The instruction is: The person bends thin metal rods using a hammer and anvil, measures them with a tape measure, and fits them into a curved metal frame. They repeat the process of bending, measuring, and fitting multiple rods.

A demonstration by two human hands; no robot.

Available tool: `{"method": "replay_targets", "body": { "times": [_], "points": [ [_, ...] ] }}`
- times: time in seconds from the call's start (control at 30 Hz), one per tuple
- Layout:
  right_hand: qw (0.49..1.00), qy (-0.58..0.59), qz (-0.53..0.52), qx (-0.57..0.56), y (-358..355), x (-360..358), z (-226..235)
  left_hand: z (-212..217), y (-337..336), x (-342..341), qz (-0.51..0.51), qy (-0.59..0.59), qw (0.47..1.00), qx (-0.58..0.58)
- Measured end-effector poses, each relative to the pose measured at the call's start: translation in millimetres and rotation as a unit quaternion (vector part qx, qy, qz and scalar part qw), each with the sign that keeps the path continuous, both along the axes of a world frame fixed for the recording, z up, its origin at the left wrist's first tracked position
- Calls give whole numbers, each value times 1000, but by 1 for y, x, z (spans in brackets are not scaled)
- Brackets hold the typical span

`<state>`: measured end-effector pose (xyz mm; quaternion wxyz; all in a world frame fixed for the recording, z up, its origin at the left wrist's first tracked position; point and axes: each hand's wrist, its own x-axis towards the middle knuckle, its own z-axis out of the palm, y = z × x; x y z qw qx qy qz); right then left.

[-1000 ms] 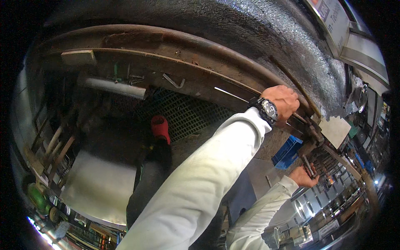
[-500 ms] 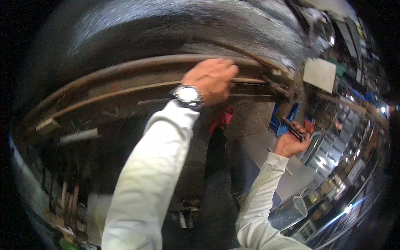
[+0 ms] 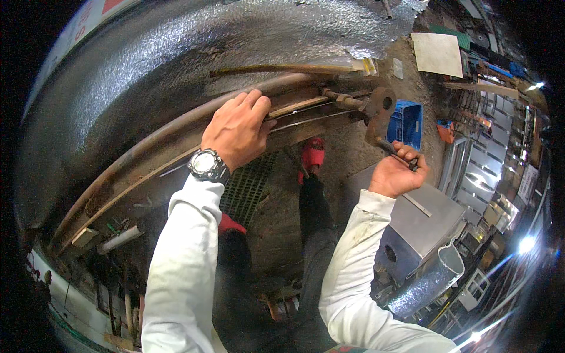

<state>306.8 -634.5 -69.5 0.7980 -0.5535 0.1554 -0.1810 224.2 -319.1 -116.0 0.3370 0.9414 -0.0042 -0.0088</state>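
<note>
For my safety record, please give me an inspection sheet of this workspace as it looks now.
Surface: embossed silver metal sheet curving over a rusty machine bar.
Job's things: dark handle on a rusty lever plate.
Clutter: blue crate, grey metal box, floor grate.
Grips: left hand on the bar; right hand closed on the handle.
Cables: nothing seen.
Surroundings: dirt floor, red sandals, shelving at right.
</note>
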Motion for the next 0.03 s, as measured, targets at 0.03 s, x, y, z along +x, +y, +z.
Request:
{"method": "replay_targets", "body": {
  "times": [0.03],
  "points": [
    [1000,-1,-5,7,2,-1,0,1,0,1,-8,9,1000,-3]
  ]
}}
